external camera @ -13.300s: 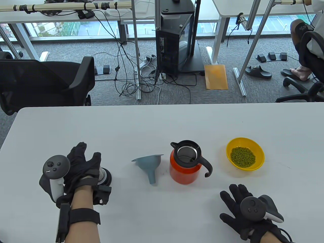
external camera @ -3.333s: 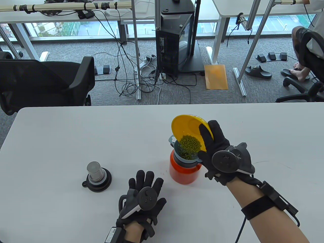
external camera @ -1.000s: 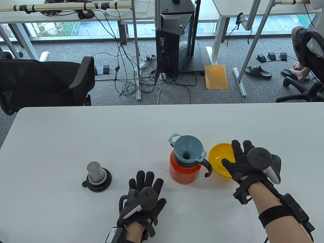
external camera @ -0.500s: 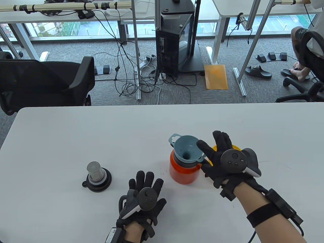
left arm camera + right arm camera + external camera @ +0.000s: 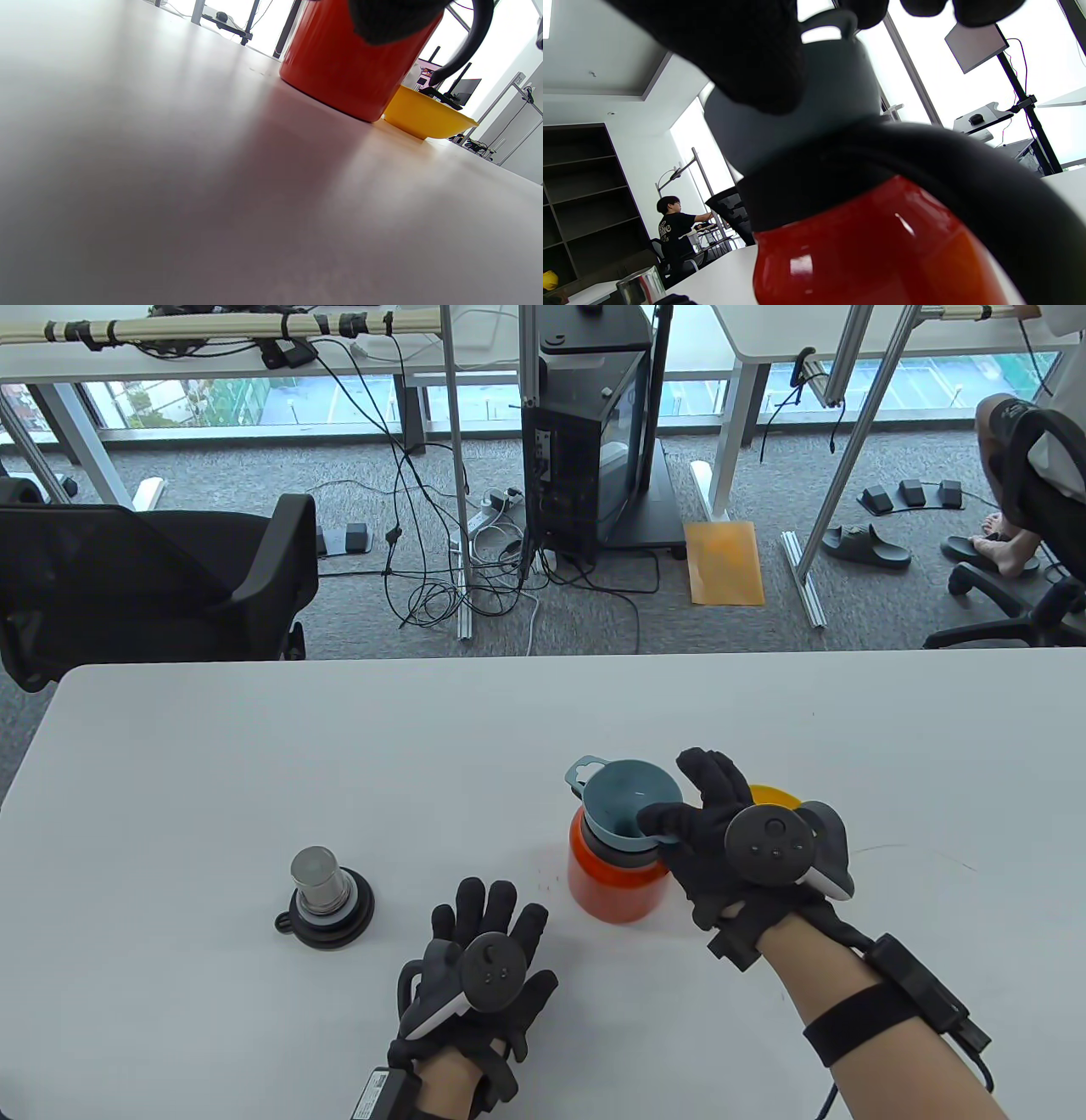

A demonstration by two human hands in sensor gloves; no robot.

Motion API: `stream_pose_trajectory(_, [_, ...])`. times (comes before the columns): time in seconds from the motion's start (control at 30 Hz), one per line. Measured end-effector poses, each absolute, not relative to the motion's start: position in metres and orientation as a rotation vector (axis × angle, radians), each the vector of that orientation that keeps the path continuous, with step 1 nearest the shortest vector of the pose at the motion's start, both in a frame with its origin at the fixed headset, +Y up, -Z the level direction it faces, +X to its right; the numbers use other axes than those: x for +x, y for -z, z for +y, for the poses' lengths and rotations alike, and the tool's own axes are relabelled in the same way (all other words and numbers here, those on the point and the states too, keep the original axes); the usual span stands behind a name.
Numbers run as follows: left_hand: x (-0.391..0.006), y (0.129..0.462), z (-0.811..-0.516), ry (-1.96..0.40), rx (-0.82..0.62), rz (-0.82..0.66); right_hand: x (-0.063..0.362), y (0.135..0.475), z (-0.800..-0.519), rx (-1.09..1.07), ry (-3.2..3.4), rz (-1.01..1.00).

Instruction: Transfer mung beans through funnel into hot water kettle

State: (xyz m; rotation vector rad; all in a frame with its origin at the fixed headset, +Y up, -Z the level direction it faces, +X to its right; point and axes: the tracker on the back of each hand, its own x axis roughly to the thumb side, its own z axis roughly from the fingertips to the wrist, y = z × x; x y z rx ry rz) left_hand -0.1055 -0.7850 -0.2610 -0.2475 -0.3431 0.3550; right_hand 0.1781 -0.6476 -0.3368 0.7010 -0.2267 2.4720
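Observation:
The orange kettle (image 5: 615, 891) stands mid-table with the grey-blue funnel (image 5: 624, 802) seated in its mouth; the funnel's inside shows no beans. My right hand (image 5: 674, 796) grips the funnel's right rim, thumb on the near side and fingers on the far side. In the right wrist view the thumb (image 5: 734, 51) presses on the funnel's wall (image 5: 814, 114) above the kettle (image 5: 865, 254). The yellow bowl (image 5: 772, 795) sits on the table right of the kettle, mostly hidden by that hand. My left hand (image 5: 488, 903) rests flat and empty on the table near the kettle (image 5: 339, 76).
The kettle's lid (image 5: 325, 891) stands upside down on the table's left side. The kettle's black handle (image 5: 967, 169) points toward the right hand. The yellow bowl (image 5: 424, 118) nearly touches the kettle's base. The white table (image 5: 254, 746) stretches behind and left.
My right hand set the emptied yellow bowl down right of the kettle, let it go, moved left and took hold of the funnel's rim. The left hand has not moved.

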Motion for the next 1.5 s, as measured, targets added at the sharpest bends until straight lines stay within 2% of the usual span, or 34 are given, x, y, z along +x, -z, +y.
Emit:
stream_pose_trajectory(0.17, [-0.106,0.261,-0.785,-0.359,-0.247,-0.341,0.200,0.334,-0.631,0.621,-2.341,-0.363])
stream_pose_trajectory(0.33, [-0.107,0.261,-0.785,-0.364,-0.249,-0.339,0.236,0.334,-0.627,0.433,-2.244,-0.437])
stream_pose_trajectory(0.43, [-0.107,0.261,-0.785,-0.366,-0.248,-0.337,0.258,0.335,-0.636,0.332,-2.248,-0.436])
stream_pose_trajectory(0.6, [-0.107,0.261,-0.785,-0.361,-0.248,-0.336,0.285,0.334,-0.667,0.200,-2.305,-0.367])
stream_pose_trajectory(0.9, [-0.107,0.261,-0.785,-0.358,-0.251,-0.334,0.306,0.328,-0.715,0.037,-2.327,-0.232])
stream_pose_trajectory(1.0, [-0.107,0.261,-0.785,-0.358,-0.251,-0.332,0.309,0.329,-0.728,-0.005,-2.327,-0.131])
stream_pose_trajectory(1.3, [-0.107,0.261,-0.785,-0.356,-0.255,-0.329,0.318,0.329,-0.741,-0.072,-2.297,-0.018])
stream_pose_trajectory(1.5, [-0.108,0.261,-0.785,-0.359,-0.255,-0.326,0.321,0.325,-0.731,-0.018,-2.264,-0.069])
